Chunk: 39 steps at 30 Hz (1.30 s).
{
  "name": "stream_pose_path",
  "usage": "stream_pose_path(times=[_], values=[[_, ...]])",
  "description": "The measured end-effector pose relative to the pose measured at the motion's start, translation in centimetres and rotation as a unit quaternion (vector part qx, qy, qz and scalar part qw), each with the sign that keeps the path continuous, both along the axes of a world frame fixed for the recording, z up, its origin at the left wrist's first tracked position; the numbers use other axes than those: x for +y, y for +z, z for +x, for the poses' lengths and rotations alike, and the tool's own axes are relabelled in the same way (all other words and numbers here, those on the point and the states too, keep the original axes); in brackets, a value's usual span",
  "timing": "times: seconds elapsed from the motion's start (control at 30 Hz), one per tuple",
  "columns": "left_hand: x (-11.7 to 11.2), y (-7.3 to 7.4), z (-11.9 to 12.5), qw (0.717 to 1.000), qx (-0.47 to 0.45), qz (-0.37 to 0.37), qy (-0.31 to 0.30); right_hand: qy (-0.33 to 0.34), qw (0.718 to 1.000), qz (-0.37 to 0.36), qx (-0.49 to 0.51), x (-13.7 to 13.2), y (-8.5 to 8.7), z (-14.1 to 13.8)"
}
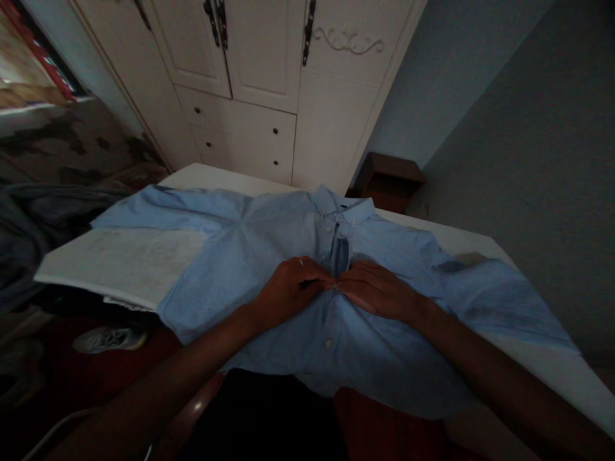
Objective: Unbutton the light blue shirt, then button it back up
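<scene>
A light blue button-up shirt (259, 256) lies spread face up on a white table, its collar (343, 211) at the far side and its sleeves stretched out left and right. At the middle of the front placket, my left hand (293, 288) pinches the shirt's edge. From the other side, my right hand (377, 288) grips the placket too, and the fingertips of both hands meet. The button between them is hidden or too small to make out. Above my hands the placket gapes; below them a pale button (329, 343) shows.
The white table (129, 259) reaches out on both sides under the sleeves. Behind it stands a cream wardrobe (264, 51) with drawers, and a small brown cabinet (391, 169). Dark clothes (24, 237) are heaped at left, above a shoe (110, 339) on the floor.
</scene>
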<state>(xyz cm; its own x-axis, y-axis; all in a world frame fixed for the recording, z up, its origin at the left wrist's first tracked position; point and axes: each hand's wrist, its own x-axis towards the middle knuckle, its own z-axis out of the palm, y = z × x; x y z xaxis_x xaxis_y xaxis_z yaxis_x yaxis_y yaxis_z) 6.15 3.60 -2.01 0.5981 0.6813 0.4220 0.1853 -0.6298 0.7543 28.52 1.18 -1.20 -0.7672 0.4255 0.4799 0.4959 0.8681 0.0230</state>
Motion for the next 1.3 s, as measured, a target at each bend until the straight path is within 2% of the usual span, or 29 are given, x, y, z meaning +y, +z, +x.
stream_pose_path(times=[0.23,0.37,0.7,0.9,1.1,1.3], values=[[-0.4,-0.1,0.1,0.999,0.011,0.0,0.039,0.048,0.997,0.034,0.05,-0.1,-0.9,0.9],[-0.4,0.0,0.1,0.999,-0.006,0.024,0.028,0.035,0.997,0.043,0.057,0.0,-1.6,1.2],[-0.3,-0.2,0.0,1.0,-0.019,0.017,0.018,0.047,0.992,0.094,0.068,-0.2,-0.9,0.4],[-0.4,-0.3,-0.1,0.996,-0.018,0.089,-0.006,0.028,0.992,0.113,0.047,-0.3,-0.8,0.4],[-0.9,-0.2,-0.2,0.983,-0.036,0.182,-0.005,0.041,0.99,0.127,0.056,-0.2,-0.8,0.3],[-1.2,-0.2,-0.1,0.982,-0.01,0.189,0.01,0.043,0.99,0.121,0.065,0.0,-0.9,0.3]])
